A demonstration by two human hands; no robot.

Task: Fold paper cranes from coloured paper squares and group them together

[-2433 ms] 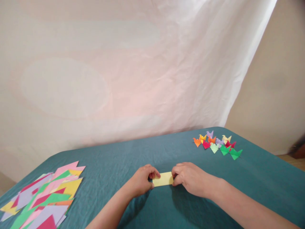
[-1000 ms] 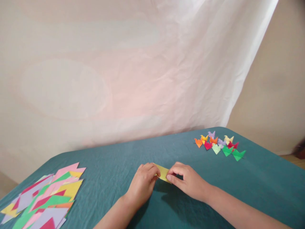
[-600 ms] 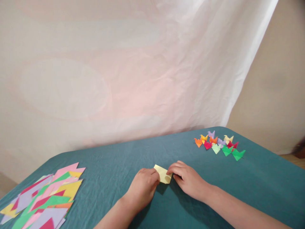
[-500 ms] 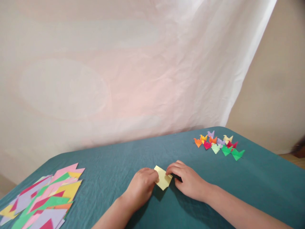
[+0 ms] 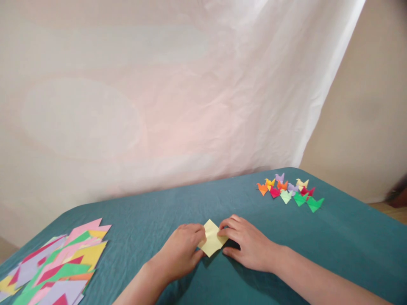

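Observation:
A small pale yellow square of folded paper (image 5: 211,238) is turned with one corner pointing away from me, at the front middle of the table. My left hand (image 5: 186,248) grips its left corner, with the fingers over the top and the thumb near the lower edge. On the opposite side, the curled fingertips of my right hand (image 5: 246,241) hold the right corner, while that thumb sits lower, apart from the paper. A shadow lies under the near corner. Both fingertips hide parts of the side corners.
A spread pile of coloured paper sheets (image 5: 60,271) lies at the left. Several small folded paper birds (image 5: 299,199) stand in rows at the back right. A dark green cloth (image 5: 152,212) covers the table, and a pale curtain (image 5: 178,106) hangs behind it.
The yellow paper has turned so its corner points straight away from me, and it has shifted slightly left. My right thumb has moved away from the fingers.

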